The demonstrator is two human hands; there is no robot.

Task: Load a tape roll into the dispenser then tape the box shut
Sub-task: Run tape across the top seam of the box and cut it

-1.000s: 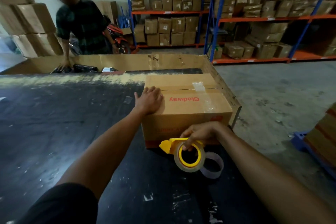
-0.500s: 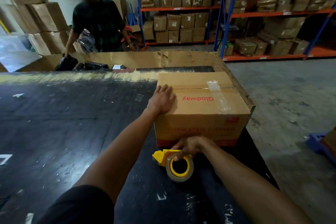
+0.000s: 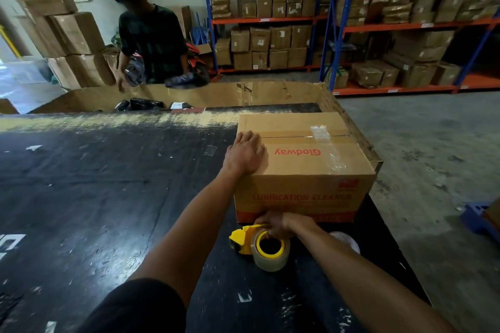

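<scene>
A brown cardboard box (image 3: 305,170) with red "Glodway" lettering stands on the black table (image 3: 94,197), its flaps closed and a strip of clear tape across the top seam. My left hand (image 3: 244,154) lies flat on the box's near-left top corner. My right hand (image 3: 278,226) grips the yellow tape dispenser (image 3: 240,238) down at the foot of the box's front face. A clear tape roll (image 3: 270,251) on a yellow core sits in the dispenser. A second, pale tape ring (image 3: 347,242) lies on the table behind my right forearm, partly hidden.
A large open cardboard bin (image 3: 211,94) borders the table's far edge with dark wrapped packages inside. A person in a dark shirt (image 3: 151,43) stands behind it. Shelves (image 3: 338,21) packed with boxes line the back; concrete floor and a blue pallet (image 3: 479,216) lie right.
My right hand has lowered the dispenser from in front of the box's face to its bottom edge. The left hand stays on the box. The person behind has shifted and turned.
</scene>
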